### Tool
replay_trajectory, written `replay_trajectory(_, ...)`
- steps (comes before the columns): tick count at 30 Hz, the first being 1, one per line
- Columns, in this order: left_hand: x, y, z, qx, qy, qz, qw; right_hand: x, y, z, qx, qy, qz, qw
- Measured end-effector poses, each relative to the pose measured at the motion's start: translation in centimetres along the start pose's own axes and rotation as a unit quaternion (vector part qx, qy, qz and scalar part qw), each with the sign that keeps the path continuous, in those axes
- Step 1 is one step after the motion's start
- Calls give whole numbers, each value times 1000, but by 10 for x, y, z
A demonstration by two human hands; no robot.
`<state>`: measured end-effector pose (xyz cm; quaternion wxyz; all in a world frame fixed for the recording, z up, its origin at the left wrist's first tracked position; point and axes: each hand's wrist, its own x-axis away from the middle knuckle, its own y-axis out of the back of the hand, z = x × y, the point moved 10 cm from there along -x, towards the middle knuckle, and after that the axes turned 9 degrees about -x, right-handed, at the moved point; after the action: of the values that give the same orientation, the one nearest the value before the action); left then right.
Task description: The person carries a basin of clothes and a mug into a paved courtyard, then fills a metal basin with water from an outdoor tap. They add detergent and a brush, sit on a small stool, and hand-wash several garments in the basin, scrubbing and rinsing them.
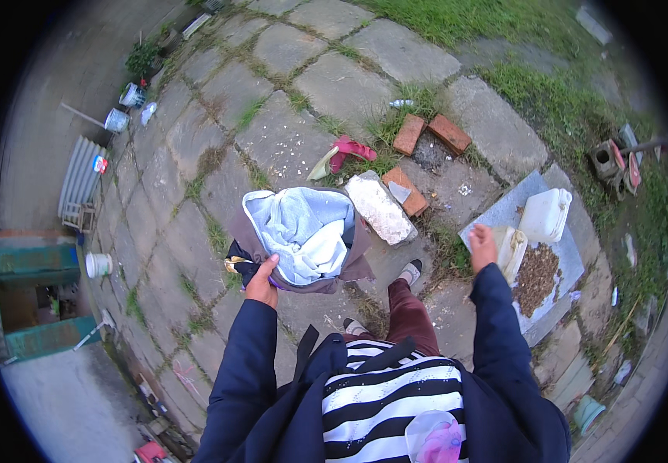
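1. Paving slabs of grey stone, with grass growing in the joints, cover the yard seen from above; a lawn borders them at twelve to one o'clock.
2. At the centre, the left hand grips the rim of a brownish tub at its seven o'clock edge, thumb on top and fingers curled under, closed tight on it.
3. Inside the tub lies a heap of pale blue and white laundry; a dark cloth hangs over the rim just beside the thumb.
4. The right hand hangs at three o'clock of the tub, well apart from it, fingers loosely bent and holding nothing.
5. Just past that hand, a grey sheet on the ground carries a white plastic canister and a brown pile of loose bits.
6. At one o'clock of the tub sit a whitish block and three red bricks, with a red sandal at twelve.
7. White buckets stand far off at nine and ten o'clock by a wall.
8. Dark blue sleeves, a striped top and maroon trousers fill the lower edge; one shoe is forward.
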<state>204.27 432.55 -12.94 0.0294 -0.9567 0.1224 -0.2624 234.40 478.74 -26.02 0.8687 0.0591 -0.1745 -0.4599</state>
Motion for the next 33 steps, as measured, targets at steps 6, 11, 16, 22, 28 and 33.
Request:
replay_trajectory(6, 81, 62, -50, 141, -15, 103, 985, 176, -286, 59, -110, -390, 313, 859)
replay_trajectory(11, 129, 147, -97, 236, -141, 10, 961, 330, -445, 83, -282, -426, 526, 680)
replay_trajectory(16, 166, 230, -95, 345, -199, -120, 909, 439, -486, 136, -303, -478, 544, 619)
replay_trajectory(22, 213, 309, -90, 302, -250, -193, 899, 358, -503, 128, -361, -557, 346, 663)
replay_trajectory(28, 205, 366, 106, 221, -44, -509, 831, 337, -514, 256, -386, -504, 556, 537)
replay_trajectory(33, 209, 356, 166, -56, 150, -532, 831, 276, -505, 325, -455, -412, 561, 555)
